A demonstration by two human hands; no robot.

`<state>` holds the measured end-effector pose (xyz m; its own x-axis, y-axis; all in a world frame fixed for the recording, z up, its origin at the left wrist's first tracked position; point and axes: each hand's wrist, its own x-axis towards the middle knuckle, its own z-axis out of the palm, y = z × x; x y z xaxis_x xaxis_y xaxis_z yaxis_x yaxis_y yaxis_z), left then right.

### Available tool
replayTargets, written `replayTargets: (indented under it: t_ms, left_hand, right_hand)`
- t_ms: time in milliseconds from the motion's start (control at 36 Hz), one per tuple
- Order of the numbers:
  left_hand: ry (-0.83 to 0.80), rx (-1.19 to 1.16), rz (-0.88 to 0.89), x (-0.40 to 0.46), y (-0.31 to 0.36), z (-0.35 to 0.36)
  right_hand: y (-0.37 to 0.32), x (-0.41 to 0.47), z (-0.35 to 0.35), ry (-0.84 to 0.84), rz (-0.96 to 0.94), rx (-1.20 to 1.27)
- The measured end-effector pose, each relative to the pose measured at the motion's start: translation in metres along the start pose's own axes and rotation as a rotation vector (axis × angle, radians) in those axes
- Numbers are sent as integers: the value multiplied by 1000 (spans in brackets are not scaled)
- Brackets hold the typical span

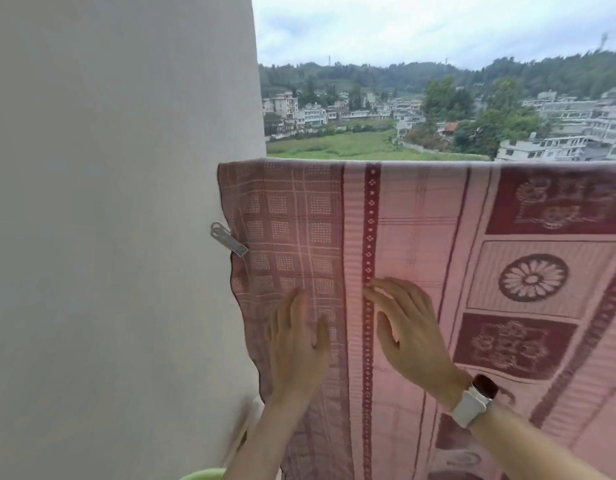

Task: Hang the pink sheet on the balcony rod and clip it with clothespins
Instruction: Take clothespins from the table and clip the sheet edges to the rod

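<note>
Sheet: The pink sheet [420,237] is hanging over the balcony rod, which it is hiding, beside the white wall [109,202]. It is draping down in front of you.
Left hand: Your left hand [296,341] is lying flat on the checked part of the sheet. The fingers are straight and apart, so this grip is holding nothing.
Right hand: Your right hand [403,327] is pressing flat on the sheet by the dark dotted stripe. Its fingers are straight too, not pinching. You are wearing a white watch [474,398] on that wrist.
Clothespin: One pale clothespin [228,239] is biting the left edge of the sheet, next to the wall.
How it handles: The sheet is looking soft, thin and floppy. It will likely bend, bunch up and slide off a smooth rod.
Where to hold: The top fold and the side edges look best for pinching.
Looks and feel: The cloth is woven, with squares, flowers and dark red bands. The wall is looking smooth and plain.
Far away: Houses, trees and hills are showing past the balcony.
</note>
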<state>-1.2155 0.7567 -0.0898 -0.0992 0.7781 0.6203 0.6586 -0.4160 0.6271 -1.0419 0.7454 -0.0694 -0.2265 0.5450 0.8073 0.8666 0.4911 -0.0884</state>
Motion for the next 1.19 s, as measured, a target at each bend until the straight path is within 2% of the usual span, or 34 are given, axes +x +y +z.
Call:
replayTargets:
  t_ms: [139,306,361,417,639,917,1000,1083,1194]
  left_hand:
    - [-168,53,251,-47,93,86]
    - [-420,43,458,-128,240,216]
    - [-450,17,495,-147,266,240]
    - [-524,-46,584,-187,320,279]
    - [-764,-228,872,-318,514,414]
    - [-869,-476,1122,-441,742,577]
    - [-893,-538,1160,-466,821,620]
    - [-1006,-620,1180,-495,892,658]
    - [-1097,-658,1312,-551,969,703]
  right_hand:
    - [86,-92,-90,-37,252,-123]
    - [195,-222,-237,-55,539,-373]
    - [211,-250,-263,-57,587,-422]
    - [235,-298,-313,-47,725,-494]
    - [302,-449,-486,37,1068,-797]
    - [427,-576,-666,110,1279,-1121]
    - [470,-595,-726,116,1343,-1143]
    - [500,-616,-782,129,1412,-1141]
    - [522,-662,-846,198,1526,-1150]
